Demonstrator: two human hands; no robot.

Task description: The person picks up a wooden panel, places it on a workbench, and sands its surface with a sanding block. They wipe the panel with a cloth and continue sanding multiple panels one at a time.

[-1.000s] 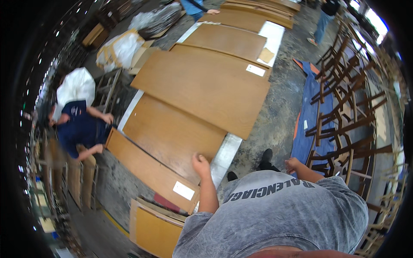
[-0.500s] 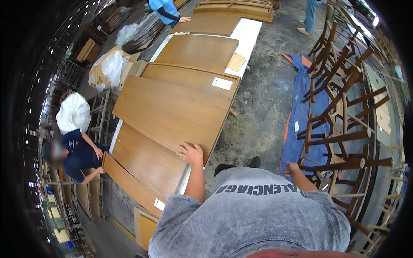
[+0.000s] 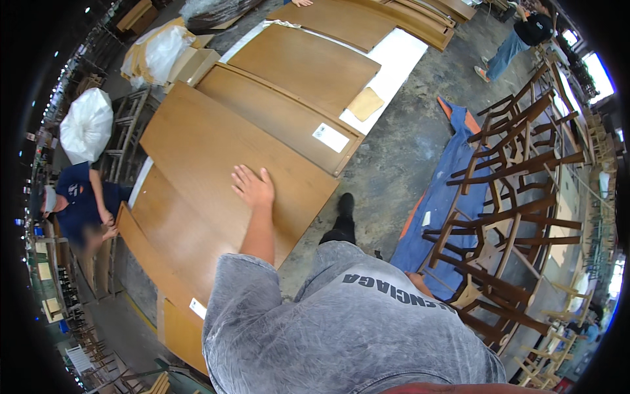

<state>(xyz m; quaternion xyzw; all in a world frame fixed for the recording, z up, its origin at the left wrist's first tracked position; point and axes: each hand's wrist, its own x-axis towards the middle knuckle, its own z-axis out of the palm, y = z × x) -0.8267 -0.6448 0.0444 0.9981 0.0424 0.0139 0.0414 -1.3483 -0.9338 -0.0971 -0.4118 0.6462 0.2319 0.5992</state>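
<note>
My left hand (image 3: 254,186) rests flat on a large brown wooden panel (image 3: 197,125), fingers spread, holding nothing. This panel lies slanted across other boards. Below it shows another wooden panel (image 3: 177,207), and beyond it a framed panel (image 3: 275,115) carries a white label (image 3: 331,137). Low beside my body, my right hand (image 3: 418,284) is near a blue cloth (image 3: 420,226) and the dark wooden chair frames (image 3: 499,256). My shirt partly covers that hand, and its fingers are not clear enough to read.
At the left, a co-worker in dark blue (image 3: 82,200) holds the end of a narrow board (image 3: 154,259). Further panels (image 3: 298,62) lie on a white-topped surface (image 3: 400,62). A white bundle (image 3: 86,125) stands behind the co-worker. Another person (image 3: 515,43) stands at the far right.
My left hand has slid from the panel's near edge further onto its surface, still flat. My right hand has moved inward, partly behind my shirt. The view has turned, and one foot is further forward.
</note>
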